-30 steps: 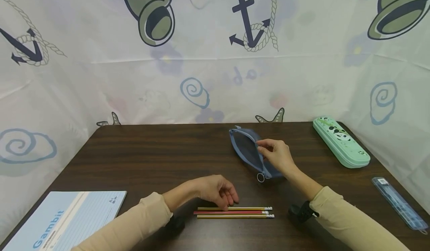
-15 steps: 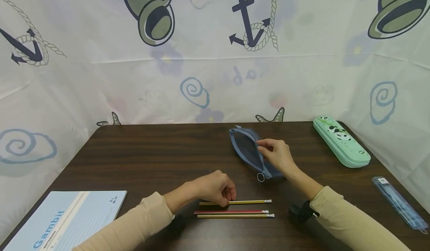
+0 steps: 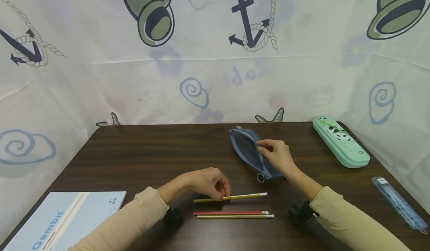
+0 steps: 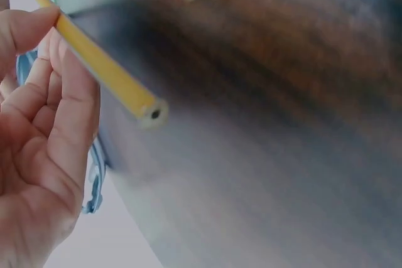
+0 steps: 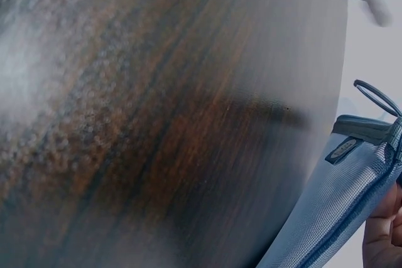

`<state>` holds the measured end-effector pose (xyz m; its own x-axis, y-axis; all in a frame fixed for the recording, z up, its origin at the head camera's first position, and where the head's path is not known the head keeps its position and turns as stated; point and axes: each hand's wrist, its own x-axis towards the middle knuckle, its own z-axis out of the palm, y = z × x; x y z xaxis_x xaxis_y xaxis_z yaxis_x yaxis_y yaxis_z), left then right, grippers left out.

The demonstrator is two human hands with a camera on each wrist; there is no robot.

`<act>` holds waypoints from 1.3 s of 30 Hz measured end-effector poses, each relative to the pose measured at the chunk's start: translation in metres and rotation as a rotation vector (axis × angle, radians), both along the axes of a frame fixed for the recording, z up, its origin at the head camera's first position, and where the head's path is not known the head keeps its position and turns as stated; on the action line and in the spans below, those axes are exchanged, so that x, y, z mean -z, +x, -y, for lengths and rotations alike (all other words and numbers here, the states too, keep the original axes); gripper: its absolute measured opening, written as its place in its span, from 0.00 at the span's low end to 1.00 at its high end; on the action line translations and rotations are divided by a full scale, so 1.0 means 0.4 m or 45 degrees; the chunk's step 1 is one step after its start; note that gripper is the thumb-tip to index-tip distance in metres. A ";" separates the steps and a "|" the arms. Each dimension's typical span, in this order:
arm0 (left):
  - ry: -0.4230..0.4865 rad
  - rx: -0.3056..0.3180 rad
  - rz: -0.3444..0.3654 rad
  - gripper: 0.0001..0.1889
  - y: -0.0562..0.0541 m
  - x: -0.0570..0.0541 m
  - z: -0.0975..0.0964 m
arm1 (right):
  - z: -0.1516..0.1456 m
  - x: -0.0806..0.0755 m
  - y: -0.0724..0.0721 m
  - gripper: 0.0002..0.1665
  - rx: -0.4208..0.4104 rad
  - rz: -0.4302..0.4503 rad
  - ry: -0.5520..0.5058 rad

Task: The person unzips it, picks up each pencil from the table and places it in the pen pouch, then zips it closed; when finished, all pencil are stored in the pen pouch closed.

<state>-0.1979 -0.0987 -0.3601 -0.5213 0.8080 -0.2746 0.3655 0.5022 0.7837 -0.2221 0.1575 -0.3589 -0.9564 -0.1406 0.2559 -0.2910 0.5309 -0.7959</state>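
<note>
My left hand [image 3: 209, 182] pinches a yellow pencil [image 3: 242, 196] between thumb and fingers, its eraser end pointing right and slightly raised. In the left wrist view the unsharpened end of that yellow pencil [image 4: 110, 73] shows a dark lead core. Nearer to me lie a red pencil [image 3: 231, 213] and a gold-yellow pencil [image 3: 235, 217], side by side. With thumb and fingers, my right hand [image 3: 277, 156] holds one edge of a blue zip pouch [image 3: 272, 171], whose mouth gapes. A ring pull [image 5: 377, 97] hangs on its zipper in the right wrist view.
On the left lies a light-blue notebook [image 3: 80, 221] marked "Gambit". A mint-green pencil case [image 3: 340, 143] with panda pictures sits at the back right, and a flat translucent blue case [image 3: 399, 204] lies in front of it. A printed white curtain [image 3: 215, 90] surrounds the dark table [image 3: 151, 157].
My left hand has lifted the yellow pencil from beside the two others and moved it away from me and slightly left. The right hand and pouch have stayed put.
</note>
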 end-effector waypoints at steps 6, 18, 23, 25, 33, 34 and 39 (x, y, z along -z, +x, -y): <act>0.090 -0.091 0.253 0.09 -0.023 -0.024 0.021 | 0.000 0.001 -0.001 0.12 -0.003 -0.007 -0.002; 0.600 -0.835 0.829 0.21 -0.102 -0.012 -0.039 | 0.007 0.002 0.005 0.13 -0.006 0.003 0.002; 0.711 -1.053 0.885 0.20 -0.123 -0.006 -0.103 | 0.014 -0.002 0.007 0.12 -0.023 0.007 -0.008; 0.726 -1.098 0.882 0.21 -0.128 -0.004 -0.125 | 0.017 -0.004 0.008 0.13 -0.033 0.012 -0.008; 0.766 -1.195 0.791 0.23 -0.133 0.005 -0.191 | 0.023 -0.011 0.013 0.12 -0.046 0.023 -0.007; 0.771 -1.204 0.773 0.23 -0.133 0.007 -0.197 | 0.024 -0.011 0.013 0.12 -0.049 0.025 -0.010; 0.786 -1.235 0.721 0.25 -0.132 0.015 -0.222 | 0.026 -0.007 0.014 0.12 -0.059 0.041 -0.033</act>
<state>-0.2506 -0.0100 -0.3659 -0.8993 0.2367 -0.3677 -0.4038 -0.1265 0.9061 -0.2163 0.1471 -0.3562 -0.9569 -0.1786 0.2289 -0.2885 0.4966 -0.8186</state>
